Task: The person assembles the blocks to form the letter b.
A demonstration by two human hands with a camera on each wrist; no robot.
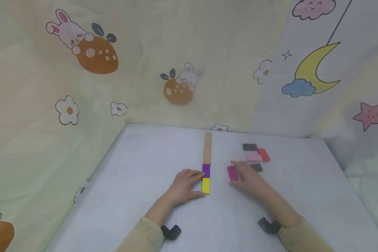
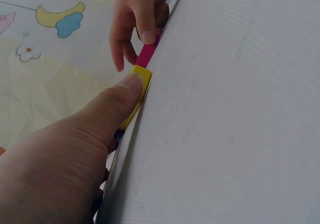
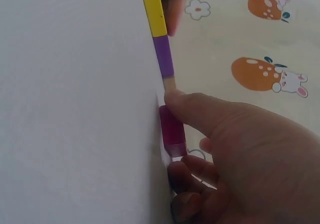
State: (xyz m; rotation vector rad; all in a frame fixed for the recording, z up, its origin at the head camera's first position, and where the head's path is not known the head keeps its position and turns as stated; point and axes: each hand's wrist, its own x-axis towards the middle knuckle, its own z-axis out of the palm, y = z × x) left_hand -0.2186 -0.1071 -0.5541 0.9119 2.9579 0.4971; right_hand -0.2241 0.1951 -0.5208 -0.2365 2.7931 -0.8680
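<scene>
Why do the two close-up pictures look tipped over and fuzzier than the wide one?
Head view: soft, even light, faint shadows, walls bowed by the lens. Left wrist view: table runs steeply tilted, left hand large and blurred, yellow block sharper. Right wrist view: table likewise on edge, right hand soft, magenta block fairly clear.

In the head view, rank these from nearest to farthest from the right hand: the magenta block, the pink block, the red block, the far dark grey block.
1. Flat magenta block, under the right hand's fingertips.
2. Flat pink block, just beyond.
3. Flat red block, right of the pink one.
4. Far dark grey flat block, at the back.
</scene>
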